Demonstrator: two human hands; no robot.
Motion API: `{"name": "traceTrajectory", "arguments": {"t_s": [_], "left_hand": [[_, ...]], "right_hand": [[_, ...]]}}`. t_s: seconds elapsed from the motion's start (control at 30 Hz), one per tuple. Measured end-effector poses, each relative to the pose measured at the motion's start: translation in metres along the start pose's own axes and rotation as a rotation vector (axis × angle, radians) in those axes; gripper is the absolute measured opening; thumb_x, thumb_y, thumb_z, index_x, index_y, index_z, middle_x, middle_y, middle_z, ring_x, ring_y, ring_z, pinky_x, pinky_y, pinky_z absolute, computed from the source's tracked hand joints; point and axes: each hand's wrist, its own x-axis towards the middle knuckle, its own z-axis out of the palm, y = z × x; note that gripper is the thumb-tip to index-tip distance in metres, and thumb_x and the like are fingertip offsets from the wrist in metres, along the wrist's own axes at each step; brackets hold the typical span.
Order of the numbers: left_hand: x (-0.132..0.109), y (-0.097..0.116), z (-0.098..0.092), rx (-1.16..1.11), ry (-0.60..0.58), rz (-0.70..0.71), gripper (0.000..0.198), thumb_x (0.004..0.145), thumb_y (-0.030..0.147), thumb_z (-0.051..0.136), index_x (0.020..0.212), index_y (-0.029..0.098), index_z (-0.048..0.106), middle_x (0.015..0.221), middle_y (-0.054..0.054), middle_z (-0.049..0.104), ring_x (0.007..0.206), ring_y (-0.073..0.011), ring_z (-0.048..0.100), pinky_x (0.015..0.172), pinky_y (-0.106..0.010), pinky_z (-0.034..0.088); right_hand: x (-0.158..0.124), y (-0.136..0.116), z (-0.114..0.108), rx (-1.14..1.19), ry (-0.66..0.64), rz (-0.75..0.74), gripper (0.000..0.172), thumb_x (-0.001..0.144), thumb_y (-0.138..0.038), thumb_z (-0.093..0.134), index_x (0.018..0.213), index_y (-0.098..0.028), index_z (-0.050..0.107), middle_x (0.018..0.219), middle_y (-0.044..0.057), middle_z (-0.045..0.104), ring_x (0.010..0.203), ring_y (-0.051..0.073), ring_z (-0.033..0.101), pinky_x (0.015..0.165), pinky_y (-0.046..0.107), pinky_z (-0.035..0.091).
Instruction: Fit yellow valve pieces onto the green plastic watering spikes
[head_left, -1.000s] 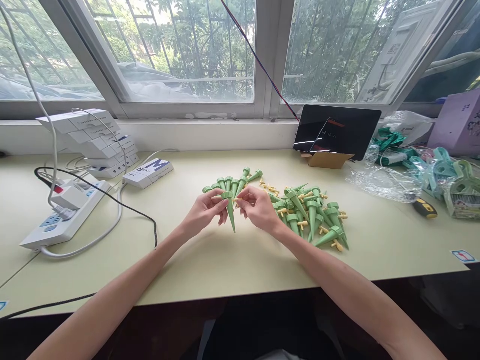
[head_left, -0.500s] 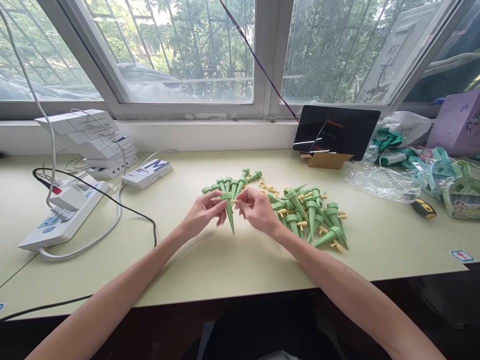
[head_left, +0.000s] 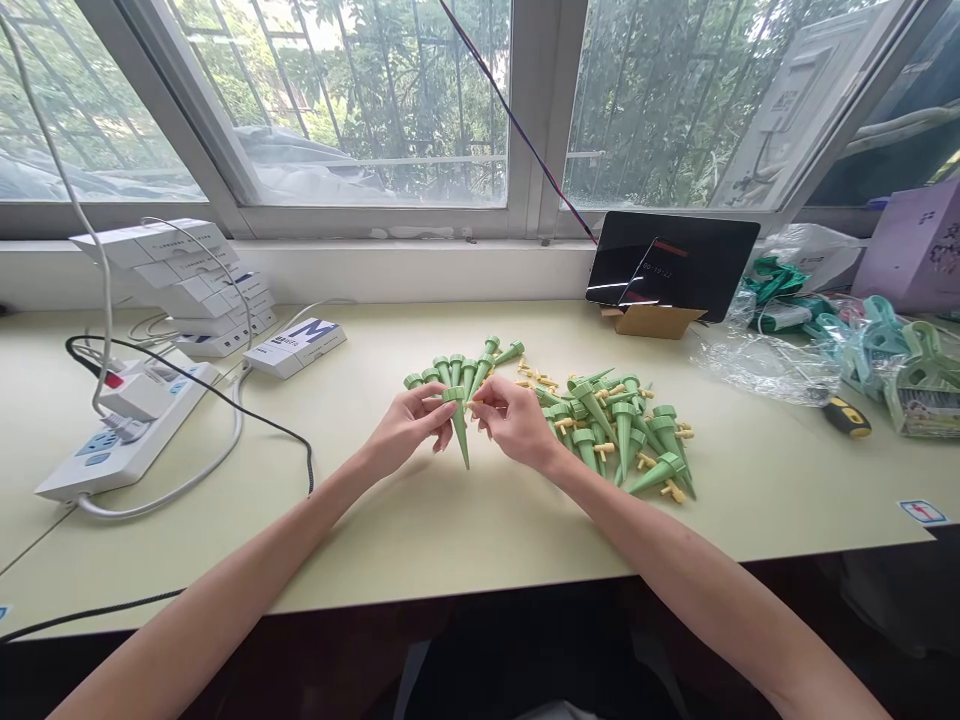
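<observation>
My left hand (head_left: 405, 428) pinches a green plastic plant watering spike (head_left: 459, 425) by its capped end, its point aimed down over the table. Close against the spike's side, my right hand (head_left: 516, 420) is closed on a small yellow valve (head_left: 472, 404), mostly covered by the fingers. Whether the valve sits inside the spike I cannot tell. Behind both hands lie several more green spikes (head_left: 469, 370) in a row. To the right of my right hand is a heap of green spikes (head_left: 622, 420) mixed with yellow valves (head_left: 604, 451).
A power strip (head_left: 135, 425) with cables and stacked white boxes (head_left: 202, 285) occupy the left. A dark tablet (head_left: 671, 265) leans on a cardboard stand at the back. Clear plastic wrap (head_left: 772, 365), a yellow-black tool (head_left: 849, 417) and large clips (head_left: 930, 360) lie at right.
Almost nothing differs. Both hands keep their grip on the spike and the valve in the same place.
</observation>
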Motion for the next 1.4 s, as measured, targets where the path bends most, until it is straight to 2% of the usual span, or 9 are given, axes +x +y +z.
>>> {"name": "traceTrajectory", "arguments": {"t_s": [0.37,0.63,0.8,1.0,1.27,1.4], "left_hand": [[-0.002,0.01,0.007,0.062,0.028,0.099,0.026,0.085,0.04,0.072,0.093,0.018,0.06,0.059,0.003,0.062,0.045,-0.0121,0.055,0.052,-0.029,0.044],[0.0,0.001,-0.001,0.006,-0.013,-0.023,0.029,0.089,0.042,0.068,0.102,0.019,0.058,0.061,0.001,0.064,0.047,-0.0111,0.054,0.05,-0.026,0.04],[0.0,0.0,0.0,-0.008,-0.012,0.004,0.031,0.087,0.042,0.07,0.103,0.019,0.058,0.062,0.001,0.065,0.048,-0.0124,0.055,0.051,-0.027,0.044],[-0.002,0.01,0.008,0.072,0.003,0.089,0.025,0.086,0.04,0.071,0.091,0.017,0.063,0.064,-0.001,0.065,0.051,-0.013,0.057,0.052,-0.029,0.047],[0.001,0.0,-0.002,-0.048,-0.037,-0.062,0.029,0.087,0.042,0.069,0.101,0.019,0.059,0.065,-0.001,0.066,0.054,-0.0131,0.058,0.052,-0.027,0.045],[0.001,0.0,0.0,-0.034,-0.027,-0.012,0.03,0.086,0.041,0.071,0.102,0.018,0.06,0.065,-0.002,0.067,0.052,-0.0133,0.058,0.052,-0.028,0.047]], "right_hand": [[0.0,-0.001,-0.002,0.055,-0.024,0.08,0.011,0.084,-0.027,0.06,0.08,-0.02,0.052,0.064,-0.002,0.06,0.052,0.012,0.057,0.05,0.024,0.046],[-0.001,-0.001,-0.003,-0.115,-0.013,-0.074,0.012,0.088,-0.024,0.054,0.076,-0.021,0.053,0.064,-0.003,0.058,0.057,0.013,0.057,0.058,0.026,0.046],[0.0,0.0,-0.004,-0.051,-0.042,-0.01,0.011,0.087,-0.027,0.056,0.077,-0.021,0.053,0.063,-0.002,0.059,0.055,0.013,0.058,0.054,0.026,0.046],[0.001,0.0,-0.005,0.018,-0.058,0.053,0.011,0.084,-0.028,0.059,0.078,-0.021,0.054,0.062,-0.002,0.059,0.052,0.012,0.057,0.051,0.026,0.046],[0.0,0.003,-0.004,-0.051,-0.054,-0.045,0.009,0.087,-0.024,0.055,0.078,-0.021,0.053,0.064,-0.002,0.058,0.055,0.012,0.057,0.054,0.025,0.047],[0.0,0.003,-0.004,-0.025,-0.063,-0.014,0.01,0.086,-0.025,0.056,0.078,-0.021,0.053,0.065,-0.002,0.06,0.055,0.013,0.058,0.053,0.025,0.047]]}}
